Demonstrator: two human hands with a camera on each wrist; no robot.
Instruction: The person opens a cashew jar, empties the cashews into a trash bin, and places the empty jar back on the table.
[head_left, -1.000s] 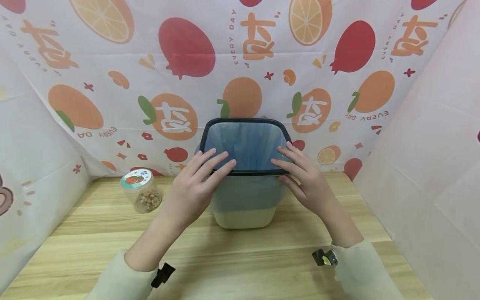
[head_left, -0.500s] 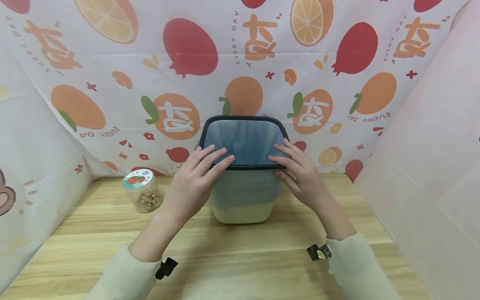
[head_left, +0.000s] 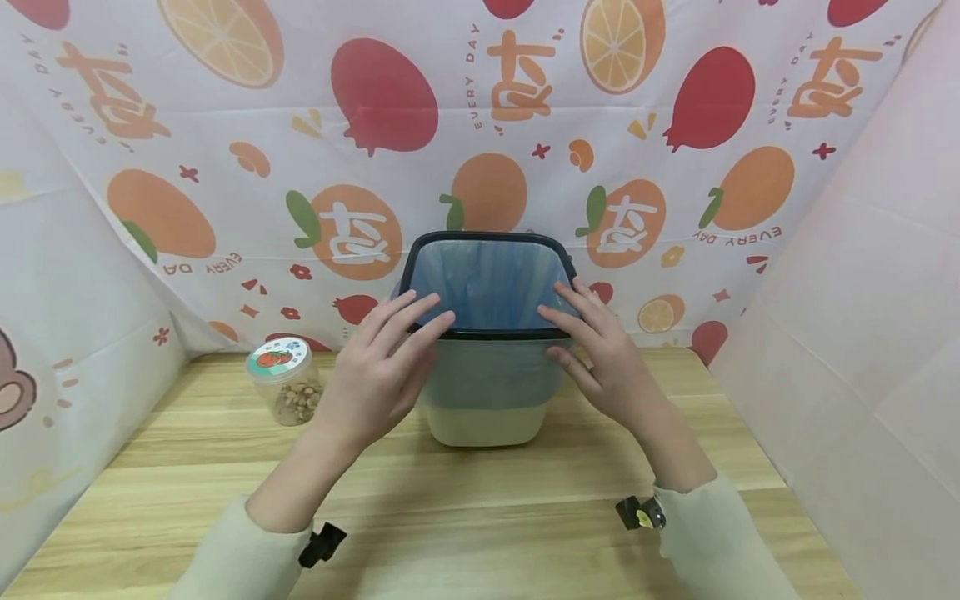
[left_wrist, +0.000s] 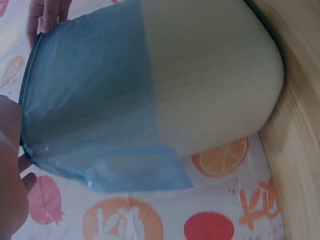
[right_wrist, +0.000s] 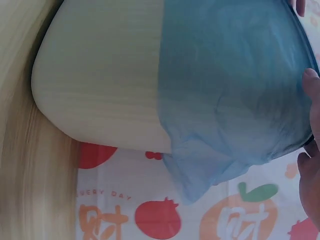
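Note:
A cream trash can stands upright on the table, lined with a blue trash bag whose edge is folded down outside. The bag covers the upper part of the can's wall and hangs loose at the sides in both wrist views. A black rim ring runs round the opening. My left hand is at the left front corner of the rim, fingers spread and fairly straight. At the right front corner is my right hand, its fingers reaching over the rim and its thumb outside. Both hands look relaxed, gripping nothing.
To the left stands a clear jar with a printed lid and small brown pieces inside. Fruit-patterned cloth hangs right behind the can, and more cloth closes off both sides of the wooden table.
The can has moved slightly back, away from me. My left hand has shifted left, its fingertips drawing back from the opening. My right hand stays by its corner, fingers spread a little wider.

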